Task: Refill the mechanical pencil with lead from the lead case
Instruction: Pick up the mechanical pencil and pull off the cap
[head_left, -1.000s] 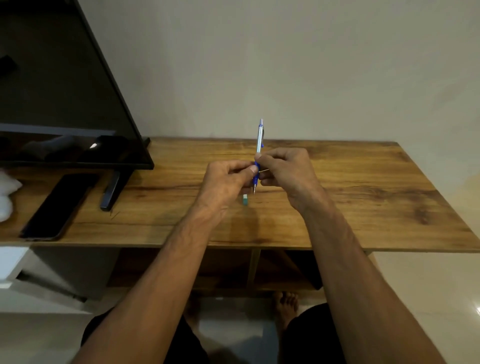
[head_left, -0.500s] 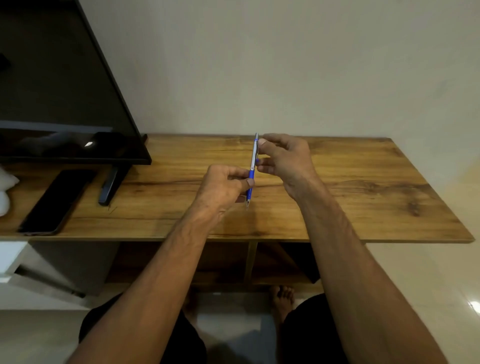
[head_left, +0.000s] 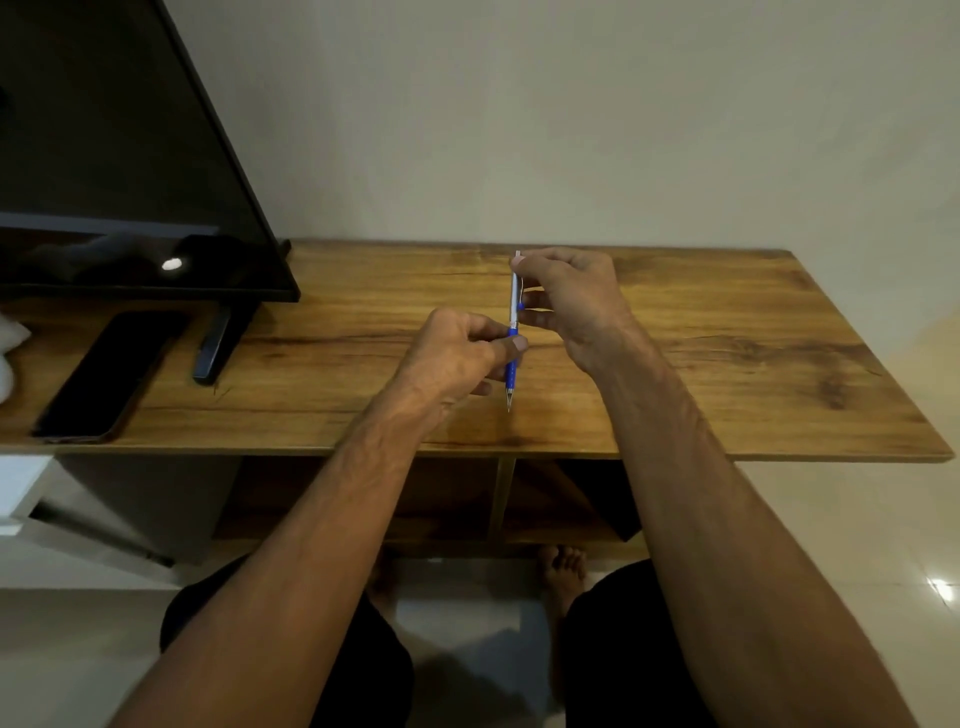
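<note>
A blue and silver mechanical pencil (head_left: 514, 332) stands nearly upright above the wooden table (head_left: 727, 353), tip pointing down. My left hand (head_left: 457, 358) pinches its blue grip section between thumb and fingers. My right hand (head_left: 571, 296) is at the pencil's top end, with the thumb and forefinger closed on the cap end. The lead case is not visible; my left hand may be covering it.
A dark TV screen (head_left: 104, 182) on a stand (head_left: 213, 348) fills the left back of the table. A black phone (head_left: 109, 374) lies flat by the stand. A white object (head_left: 8, 348) sits at the far left edge. My legs and feet show under the table.
The pencil has come lower and my right hand has moved from its middle up to its top end. A small pale object seen on the table under the hands a second ago is out of sight.
</note>
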